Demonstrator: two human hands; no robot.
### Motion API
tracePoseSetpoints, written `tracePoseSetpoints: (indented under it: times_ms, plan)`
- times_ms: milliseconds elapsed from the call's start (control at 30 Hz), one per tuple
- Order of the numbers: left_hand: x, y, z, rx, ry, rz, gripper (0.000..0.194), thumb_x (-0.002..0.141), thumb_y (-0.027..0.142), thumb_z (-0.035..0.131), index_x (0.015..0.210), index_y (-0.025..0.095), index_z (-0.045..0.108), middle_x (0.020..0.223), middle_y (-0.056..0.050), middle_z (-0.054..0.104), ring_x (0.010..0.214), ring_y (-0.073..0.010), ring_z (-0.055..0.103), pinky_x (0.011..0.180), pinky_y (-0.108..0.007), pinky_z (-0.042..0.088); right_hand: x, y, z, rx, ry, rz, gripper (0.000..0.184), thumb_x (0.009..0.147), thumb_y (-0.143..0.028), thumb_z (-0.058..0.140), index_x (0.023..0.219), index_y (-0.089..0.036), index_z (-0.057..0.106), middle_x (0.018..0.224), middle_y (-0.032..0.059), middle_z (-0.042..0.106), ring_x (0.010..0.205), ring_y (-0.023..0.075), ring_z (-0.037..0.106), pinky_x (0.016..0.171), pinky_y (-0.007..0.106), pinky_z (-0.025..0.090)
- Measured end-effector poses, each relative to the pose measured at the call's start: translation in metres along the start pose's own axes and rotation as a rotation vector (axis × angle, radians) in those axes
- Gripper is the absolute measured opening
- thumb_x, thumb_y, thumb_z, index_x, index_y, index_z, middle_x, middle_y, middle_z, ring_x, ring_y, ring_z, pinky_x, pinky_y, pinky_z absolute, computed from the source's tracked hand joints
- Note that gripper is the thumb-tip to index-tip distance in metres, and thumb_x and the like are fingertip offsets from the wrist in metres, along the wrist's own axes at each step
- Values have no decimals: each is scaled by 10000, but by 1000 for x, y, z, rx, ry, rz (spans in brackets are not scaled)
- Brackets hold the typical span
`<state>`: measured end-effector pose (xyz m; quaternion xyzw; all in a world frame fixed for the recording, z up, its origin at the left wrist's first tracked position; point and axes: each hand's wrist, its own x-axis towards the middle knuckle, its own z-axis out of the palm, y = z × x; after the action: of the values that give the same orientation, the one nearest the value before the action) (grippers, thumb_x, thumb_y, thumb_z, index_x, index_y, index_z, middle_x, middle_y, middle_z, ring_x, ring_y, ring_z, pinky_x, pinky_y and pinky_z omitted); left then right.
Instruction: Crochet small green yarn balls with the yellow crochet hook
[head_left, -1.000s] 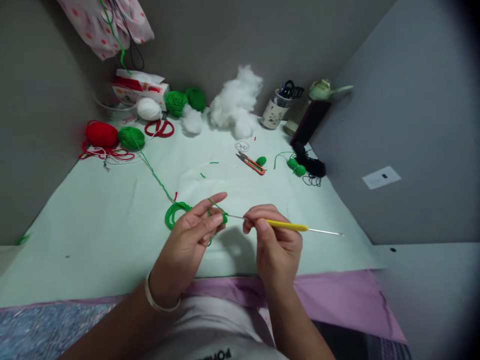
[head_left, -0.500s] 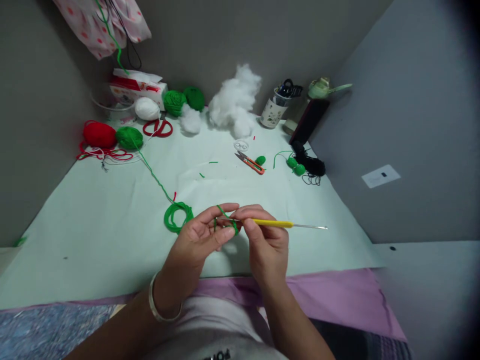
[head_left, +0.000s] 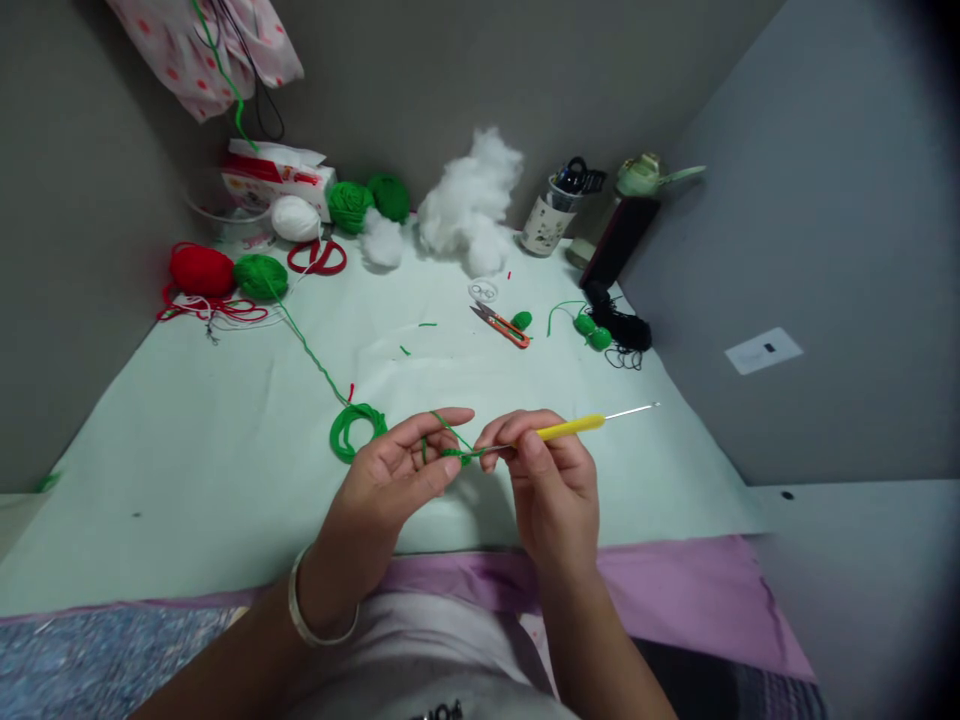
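My right hand (head_left: pixel 551 485) is closed round a yellow-handled crochet hook (head_left: pixel 574 427), whose rear metal end points up and to the right. Its hook end sits in a small piece of green crochet work (head_left: pixel 457 453) between my two hands. My left hand (head_left: pixel 394 480) pinches that green work, with the strand running over its forefinger. The green yarn leads back to a loose green coil (head_left: pixel 354 430) on the pale green table (head_left: pixel 210 470), and on to a green yarn ball (head_left: pixel 260 275) at the far left.
At the back lie a red yarn ball (head_left: pixel 201 268), a white ball (head_left: pixel 296 218), two green balls (head_left: pixel 367 200), white stuffing (head_left: pixel 469 205), red scissors (head_left: pixel 319 257), a cup of tools (head_left: pixel 551 215), orange thread snips (head_left: pixel 501 325), small green pieces (head_left: pixel 591 332) and black yarn (head_left: pixel 622 328).
The right hand drew close to the left and pushed the hook into the green work. It then tipped the hook's rear end upward and pulled slightly right.
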<state>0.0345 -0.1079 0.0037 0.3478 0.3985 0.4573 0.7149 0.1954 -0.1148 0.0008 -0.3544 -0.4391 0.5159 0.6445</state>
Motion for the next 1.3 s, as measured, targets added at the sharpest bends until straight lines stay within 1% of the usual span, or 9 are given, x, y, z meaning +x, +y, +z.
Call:
tracePoseSetpoints:
  times_ms: [433, 633, 767, 867, 967, 1033, 1100, 1200, 1300]
  plan:
    - [1, 1, -1, 154, 74, 125, 302, 820, 186, 806, 1097, 299, 841, 858, 12, 668, 807, -115, 581, 749, -195, 483, -9, -13, -2, -426, -95, -291, 225, 1057, -137, 510, 1032, -219, 718, 945, 43, 731, 884, 174, 683, 764, 331, 565]
    - [-1, -6, 3, 228, 183, 235, 392, 820, 130, 801, 1173, 302, 798, 873, 30, 666, 795, -102, 568, 767, -180, 477, -15, -10, -2, -984, -230, -663, 224, 1011, -94, 558, 1167, -204, 676, 1026, 90, 757, 909, 199, 702, 763, 345, 605]
    - [-2, 0, 9, -26, 88, 79, 454, 811, 189, 828, 1254, 257, 753, 801, 35, 641, 708, -98, 558, 703, -194, 494, -18, 4, -3, -1130, -152, -793, 312, 967, -79, 637, 1194, -279, 715, 1039, 58, 771, 933, 207, 741, 783, 333, 639]
    - [0, 8, 7, -246, -18, -131, 417, 826, 239, 832, 1234, 195, 763, 636, 85, 527, 503, -38, 372, 663, -195, 495, -14, 7, -3, -988, -116, -731, 315, 952, -89, 669, 1170, -301, 750, 1043, 47, 772, 947, 212, 748, 789, 341, 638]
    - [3, 13, 3, -298, -36, -173, 337, 849, 201, 815, 1186, 187, 800, 569, 127, 429, 441, -2, 188, 677, -179, 497, -8, 2, -2, -632, -23, -483, 214, 1008, -154, 598, 1089, -254, 769, 941, 54, 761, 846, 205, 721, 711, 358, 611]
    - [4, 12, 2, -268, -30, -133, 320, 849, 193, 812, 1169, 209, 814, 654, 93, 532, 453, 5, 274, 664, -169, 487, -4, -1, 0, -372, 34, -315, 195, 1030, -208, 581, 1003, -239, 771, 870, 48, 734, 740, 184, 677, 640, 341, 580]
    - [3, 10, 2, -214, -46, -96, 330, 832, 202, 827, 1161, 227, 818, 818, 30, 656, 571, -25, 481, 673, -172, 485, -3, -1, 3, -243, 17, -224, 186, 1030, -243, 602, 970, -246, 777, 890, 53, 739, 754, 186, 672, 635, 334, 571]
    - [2, 5, 4, -134, -62, -40, 346, 833, 225, 839, 1177, 245, 809, 905, -15, 702, 783, -102, 608, 698, -184, 483, -7, 3, 5, -319, -22, -237, 206, 1022, -189, 613, 1044, -291, 791, 983, 54, 775, 901, 214, 708, 720, 360, 591]
    - [2, 2, 5, -57, -11, 18, 384, 842, 246, 840, 1223, 254, 789, 840, 13, 659, 640, -73, 479, 558, -175, 394, -15, 7, 3, -575, -38, -370, 342, 990, -100, 628, 1201, -329, 770, 1066, 56, 775, 963, 221, 715, 788, 382, 599]
